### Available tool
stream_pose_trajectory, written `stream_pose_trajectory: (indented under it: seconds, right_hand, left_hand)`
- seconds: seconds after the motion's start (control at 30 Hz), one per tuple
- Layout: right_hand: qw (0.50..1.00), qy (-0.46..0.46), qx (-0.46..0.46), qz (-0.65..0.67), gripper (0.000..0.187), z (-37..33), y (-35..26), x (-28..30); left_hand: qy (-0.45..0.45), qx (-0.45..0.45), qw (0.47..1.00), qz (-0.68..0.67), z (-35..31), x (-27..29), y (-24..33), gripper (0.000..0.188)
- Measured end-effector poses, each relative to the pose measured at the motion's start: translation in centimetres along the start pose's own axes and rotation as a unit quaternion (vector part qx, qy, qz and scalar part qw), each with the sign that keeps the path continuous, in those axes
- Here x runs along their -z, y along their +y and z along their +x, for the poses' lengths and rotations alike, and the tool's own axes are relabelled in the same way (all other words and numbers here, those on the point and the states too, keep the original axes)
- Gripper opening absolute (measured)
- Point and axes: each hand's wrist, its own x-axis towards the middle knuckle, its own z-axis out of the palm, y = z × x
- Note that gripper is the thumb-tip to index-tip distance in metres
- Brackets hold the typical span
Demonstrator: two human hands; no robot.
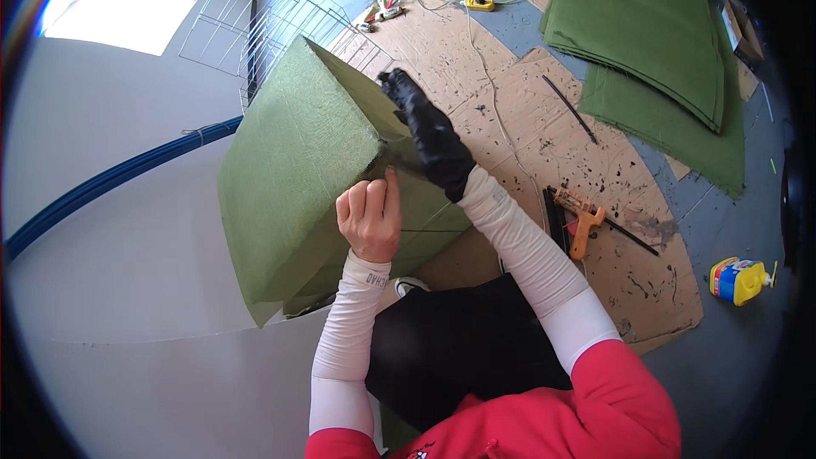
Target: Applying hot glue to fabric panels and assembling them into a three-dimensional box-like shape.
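A large box shape covered in green fabric (289, 140) stands before me, one corner turned toward my hands. Bare, my left hand (371, 217) is closed at that corner, its fingers curled on the fabric edge and the index finger pointing up along it; the thumb is hidden. My right hand (429, 132) wears a black glove and lies just right of the corner, fingers stretched out along the box's upper side. Whether its palm presses on the fabric cannot be seen. A dark patch shows on the fabric at the corner between both hands.
Stained cardboard (510, 110) covers the floor. An orange glue gun (582, 219) lies right of my right forearm, near a black stick (569, 109). Green fabric sheets (642, 30) are stacked far right; a yellow bottle (738, 280) stands right. Wire racks (280, 13) stand behind the box.
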Motion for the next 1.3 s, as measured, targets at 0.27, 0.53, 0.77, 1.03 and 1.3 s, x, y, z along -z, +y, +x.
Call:
stream_pose_trajectory:
  seconds: [0.27, 0.53, 0.77, 1.03, 1.3]
  right_hand:
    - [0.997, -0.018, -0.061, -0.036, 0.068, -0.3, -1.4, -2.5]
    - [0.995, -0.086, -0.05, -0.029, 0.084, 0.1, -1.3, -1.5]
    - [0.991, -0.107, -0.039, -0.076, 0.09, 0.4, -0.5, -0.5]
    - [0.987, -0.119, -0.029, -0.106, 0.094, -0.2, -1.5, 0.5]
    - [0.811, -0.177, 0.348, -0.435, 0.041, 0.9, -6.6, -2.4]
  left_hand:
    - [0.004, 0.002, 1.0, 0.002, 0.5, 0.4, 0.2, 0.016]
    - [0.011, -0.025, 0.992, -0.119, -0.5, 1.5, -0.2, 0.016]
    - [0.088, 0.158, 0.972, -0.152, 0.9, 2.9, -2.6, 0.026]
    - [0.056, 0.161, 0.973, -0.153, 1.3, 2.4, -2.1, 0.027]
    - [0.046, 0.156, 0.974, -0.157, 1.0, 2.7, -2.7, 0.025]
